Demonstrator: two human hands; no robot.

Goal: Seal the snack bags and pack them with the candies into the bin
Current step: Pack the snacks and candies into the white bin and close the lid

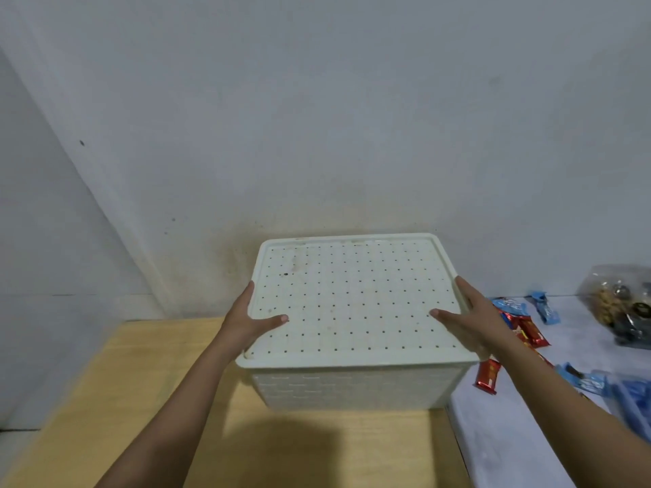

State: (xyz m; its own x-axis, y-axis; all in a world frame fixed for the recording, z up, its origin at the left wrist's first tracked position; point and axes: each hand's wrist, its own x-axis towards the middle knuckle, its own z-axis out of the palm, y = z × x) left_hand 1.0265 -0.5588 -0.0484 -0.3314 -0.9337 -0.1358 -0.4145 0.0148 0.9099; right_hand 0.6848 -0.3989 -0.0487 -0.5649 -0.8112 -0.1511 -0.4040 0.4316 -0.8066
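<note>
Light wooden tabletop (141, 399), a dark shadow (281, 452) across its near edge. A pale grey-white surface (510, 434) butts against its right edge. Plain grey wall (352, 118) behind, brownish smudge (225, 255) low down near the tabletop's far edge, 1 dark speck (81, 143) higher, left.

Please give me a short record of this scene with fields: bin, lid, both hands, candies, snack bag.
bin: white, over the wooden table; resting or lifted unclear
lid: perforated, closed on the bin
left hand: holds the lid's left edge, thumb on top
right hand: holds the lid's right edge, thumb on top
candies: red and blue wrappers, loose on the white surface right of the bin
snack bag: clear, far right; seal cannot be told
</note>
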